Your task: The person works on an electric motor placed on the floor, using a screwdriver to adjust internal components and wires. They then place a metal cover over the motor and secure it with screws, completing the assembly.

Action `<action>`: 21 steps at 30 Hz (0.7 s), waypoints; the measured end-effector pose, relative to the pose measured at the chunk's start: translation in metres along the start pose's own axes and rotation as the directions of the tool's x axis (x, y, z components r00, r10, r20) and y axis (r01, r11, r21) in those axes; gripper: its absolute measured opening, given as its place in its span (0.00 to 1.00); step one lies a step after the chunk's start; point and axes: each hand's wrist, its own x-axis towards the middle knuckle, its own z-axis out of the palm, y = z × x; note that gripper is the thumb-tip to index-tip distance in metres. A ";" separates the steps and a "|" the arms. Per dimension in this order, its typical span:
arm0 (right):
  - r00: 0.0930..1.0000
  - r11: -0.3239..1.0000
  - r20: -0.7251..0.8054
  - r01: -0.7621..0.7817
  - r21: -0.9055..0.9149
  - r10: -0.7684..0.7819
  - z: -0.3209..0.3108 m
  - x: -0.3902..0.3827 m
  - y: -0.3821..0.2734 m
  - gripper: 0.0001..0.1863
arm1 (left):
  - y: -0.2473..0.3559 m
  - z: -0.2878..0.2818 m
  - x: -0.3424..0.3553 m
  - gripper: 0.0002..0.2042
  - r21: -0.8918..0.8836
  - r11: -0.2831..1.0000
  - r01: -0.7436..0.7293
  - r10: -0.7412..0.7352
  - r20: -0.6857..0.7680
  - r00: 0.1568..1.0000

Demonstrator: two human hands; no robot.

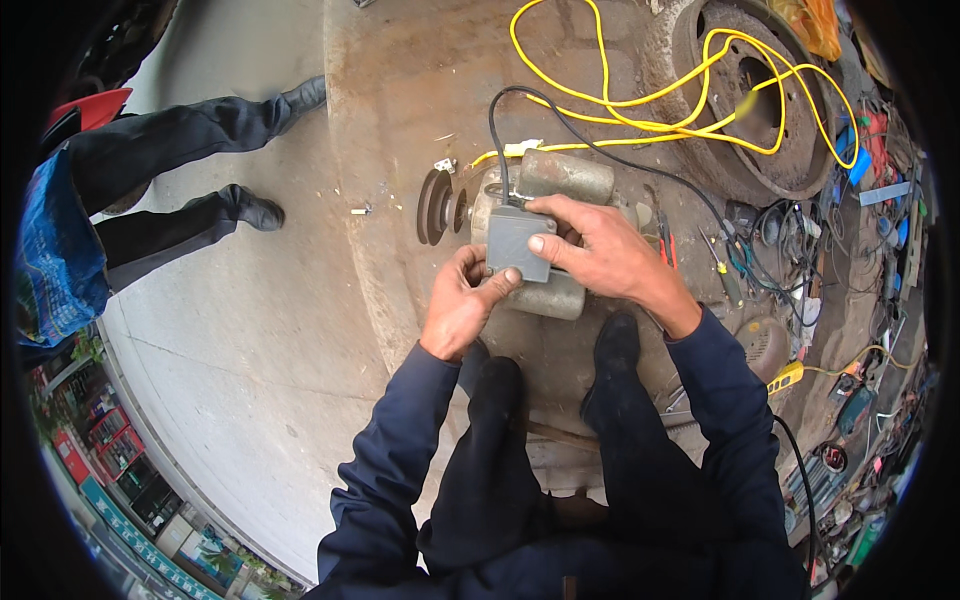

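Observation:
A grey rectangular box (514, 246) with a black cable (545, 92) coming out of its far end is held between my two hands. My left hand (462, 308) grips its near left corner, thumb on top. From the right, my right hand (610, 248) holds it with the thumb on its face and the fingers along its far side. Beneath the box lies what looks like an electric motor, partly hidden, with a metal cylinder (567, 176) on its far side and another cylinder (549, 296) on its near side. A rusty pulley (435, 207) shows at its left end.
A yellow cord (620, 103) loops over a large rusty wheel rim (690, 60) at the far right. Red-handled pliers (667, 240), a screwdriver (728, 282) and heaped tools and scrap lie right. Another person's legs (180, 150) are at the left. My shoes flank the motor's near side.

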 end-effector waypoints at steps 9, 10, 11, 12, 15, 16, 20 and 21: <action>0.997 0.914 -0.034 -0.083 -0.398 0.075 0.009 0.078 -0.029 0.18 | -0.021 0.011 -0.004 0.25 0.018 0.990 -0.142 0.143 -0.090 0.986; 0.996 0.900 -0.042 -0.092 -0.425 0.082 0.013 0.083 -0.032 0.16 | -0.023 0.012 -0.005 0.25 0.021 0.988 -0.152 0.153 -0.100 0.983; 0.995 0.873 -0.004 -0.089 -0.480 0.099 0.015 0.087 -0.035 0.14 | -0.024 0.013 -0.005 0.25 0.021 0.988 -0.153 0.154 -0.109 0.982; 0.993 0.863 -0.006 -0.103 -0.494 0.115 0.016 0.089 -0.037 0.16 | -0.025 0.013 -0.005 0.25 0.018 0.989 -0.149 0.150 -0.114 0.982; 0.991 0.851 0.003 -0.114 -0.512 0.134 0.014 0.092 -0.039 0.20 | -0.027 0.012 -0.005 0.25 0.045 0.986 -0.163 0.167 -0.105 0.980; 0.993 0.865 0.016 -0.091 -0.494 0.114 0.010 0.091 -0.037 0.21 | -0.027 0.011 -0.005 0.24 0.042 0.986 -0.164 0.167 -0.101 0.981; 0.992 0.959 0.107 -0.037 -0.280 0.070 -0.003 0.082 -0.021 0.23 | -0.025 0.010 -0.005 0.24 0.012 0.986 -0.169 0.169 -0.084 0.982; 0.994 0.954 0.103 0.010 -0.298 0.022 -0.003 0.081 -0.017 0.22 | -0.024 0.010 -0.005 0.23 0.001 0.984 -0.181 0.180 -0.081 0.980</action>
